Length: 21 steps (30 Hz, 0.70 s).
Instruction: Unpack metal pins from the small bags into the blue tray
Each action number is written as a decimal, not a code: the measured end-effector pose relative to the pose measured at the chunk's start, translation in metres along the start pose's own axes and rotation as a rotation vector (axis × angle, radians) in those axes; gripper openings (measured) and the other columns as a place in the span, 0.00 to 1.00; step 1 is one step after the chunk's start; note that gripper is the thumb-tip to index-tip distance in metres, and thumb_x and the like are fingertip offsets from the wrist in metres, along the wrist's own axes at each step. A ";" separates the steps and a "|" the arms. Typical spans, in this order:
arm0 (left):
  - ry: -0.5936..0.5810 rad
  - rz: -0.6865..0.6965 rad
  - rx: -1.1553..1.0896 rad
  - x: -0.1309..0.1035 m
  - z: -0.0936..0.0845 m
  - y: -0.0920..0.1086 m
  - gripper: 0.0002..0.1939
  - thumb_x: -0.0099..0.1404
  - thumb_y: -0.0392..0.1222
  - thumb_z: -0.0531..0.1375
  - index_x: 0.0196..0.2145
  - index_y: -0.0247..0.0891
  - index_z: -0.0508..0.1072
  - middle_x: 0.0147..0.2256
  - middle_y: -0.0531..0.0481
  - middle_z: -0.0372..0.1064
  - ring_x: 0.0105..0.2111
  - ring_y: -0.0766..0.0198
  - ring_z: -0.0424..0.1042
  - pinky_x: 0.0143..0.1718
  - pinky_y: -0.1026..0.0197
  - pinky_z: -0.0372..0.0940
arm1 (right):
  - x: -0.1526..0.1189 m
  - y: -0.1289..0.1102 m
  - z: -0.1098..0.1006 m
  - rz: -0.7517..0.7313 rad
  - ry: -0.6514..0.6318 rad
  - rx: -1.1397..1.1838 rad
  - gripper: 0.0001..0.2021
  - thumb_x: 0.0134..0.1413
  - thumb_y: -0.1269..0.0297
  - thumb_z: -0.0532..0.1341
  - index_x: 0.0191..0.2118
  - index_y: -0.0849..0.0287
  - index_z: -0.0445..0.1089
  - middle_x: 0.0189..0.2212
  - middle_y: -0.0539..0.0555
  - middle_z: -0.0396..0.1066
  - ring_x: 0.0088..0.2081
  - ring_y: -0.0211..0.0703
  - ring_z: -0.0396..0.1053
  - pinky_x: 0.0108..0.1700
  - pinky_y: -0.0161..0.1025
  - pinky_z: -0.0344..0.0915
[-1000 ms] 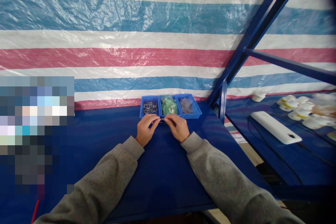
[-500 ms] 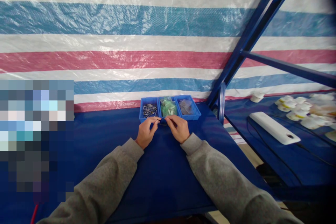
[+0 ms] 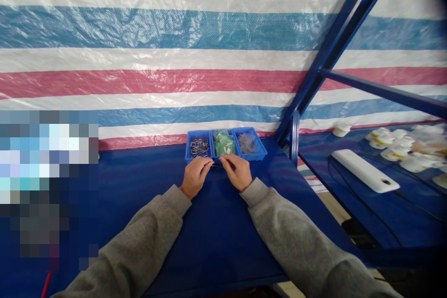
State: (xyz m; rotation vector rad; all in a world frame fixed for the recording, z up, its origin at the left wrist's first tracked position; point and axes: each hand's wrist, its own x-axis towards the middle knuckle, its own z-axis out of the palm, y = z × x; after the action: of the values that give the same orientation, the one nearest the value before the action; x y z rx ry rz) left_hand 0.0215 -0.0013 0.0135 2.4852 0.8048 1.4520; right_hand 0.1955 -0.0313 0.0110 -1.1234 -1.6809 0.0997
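Note:
My left hand [image 3: 197,176] is closed in a pinch, thumb against forefinger, just before the left blue bin [image 3: 188,144]. My right hand [image 3: 236,172] also pinches, its fingertips in front of the middle bin. Between the two sets of fingertips runs a thin dark sliver [image 3: 217,165], too small to name. Small metal screws or pins [image 3: 199,147] fill the left bin. Green plastic packaging [image 3: 223,141] lies in the middle one. Clear plastic bags [image 3: 247,143] are in the right bin [image 3: 261,152].
A blue-covered table [image 3: 216,233] lies under my forearms. Striped sheeting [image 3: 195,81] hangs behind, and a blue metal frame [image 3: 314,79] stands to the right. On the neighbouring table are a white power strip [image 3: 365,171] with cables and several white round parts [image 3: 394,146]. The left side is pixelated.
My left fingers have closed up slightly, with the thumb and forefinger nearer together. The right hand stays almost in place. The view has shifted a little.

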 end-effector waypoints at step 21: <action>0.102 0.003 -0.052 0.005 -0.001 0.003 0.04 0.63 0.39 0.59 0.32 0.37 0.73 0.30 0.49 0.72 0.32 0.66 0.71 0.37 0.62 0.67 | 0.000 -0.004 -0.003 -0.016 -0.051 0.049 0.10 0.60 0.62 0.54 0.38 0.58 0.71 0.31 0.54 0.74 0.32 0.41 0.71 0.37 0.37 0.67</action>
State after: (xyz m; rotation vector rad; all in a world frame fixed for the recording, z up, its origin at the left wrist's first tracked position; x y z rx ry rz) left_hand 0.0239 -0.0011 0.0187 2.3922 0.7697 1.5918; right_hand 0.1952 -0.0346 0.0140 -1.0791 -1.7230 0.1593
